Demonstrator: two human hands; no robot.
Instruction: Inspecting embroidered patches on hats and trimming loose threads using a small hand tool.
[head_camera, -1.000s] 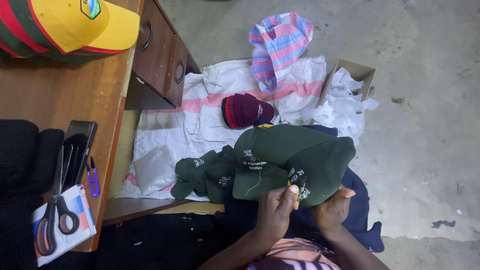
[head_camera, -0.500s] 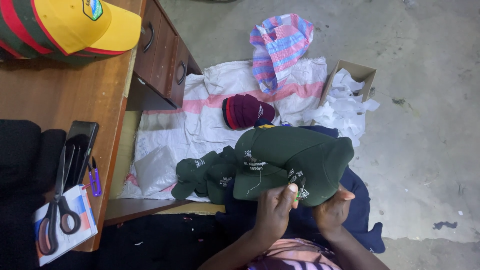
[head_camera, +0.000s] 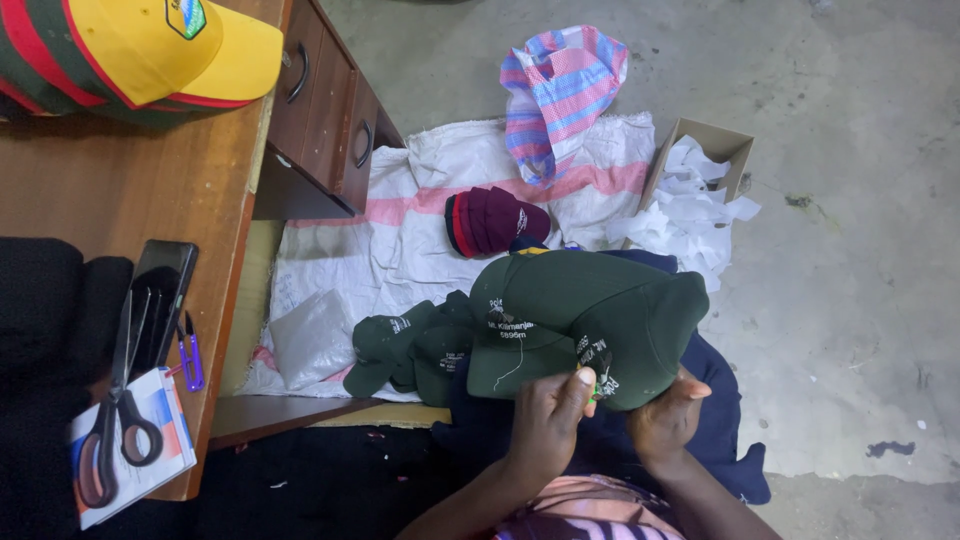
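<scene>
I hold a dark green cap (head_camera: 590, 300) with white embroidered lettering over my lap. My left hand (head_camera: 548, 425) pinches its lower edge near the brim, and a small bright green item shows at the fingertips. My right hand (head_camera: 668, 420) grips the cap from beneath on the right side. A loose white thread (head_camera: 515, 370) hangs off the brim. Just left of the held cap lies a pile of similar green caps (head_camera: 415, 345) on a white woven sack (head_camera: 400, 240). A maroon cap (head_camera: 492, 220) rests on the sack above.
At the left stands a wooden desk (head_camera: 160, 190) with drawers, holding a yellow and green cap (head_camera: 130, 50), a phone (head_camera: 160, 300), scissors (head_camera: 115, 420) and purple snips (head_camera: 190, 350). A striped bag (head_camera: 560, 90) and a cardboard box of white scraps (head_camera: 700, 180) sit on the concrete floor.
The held cap has shifted very slightly in my hands; both hands keep their grip.
</scene>
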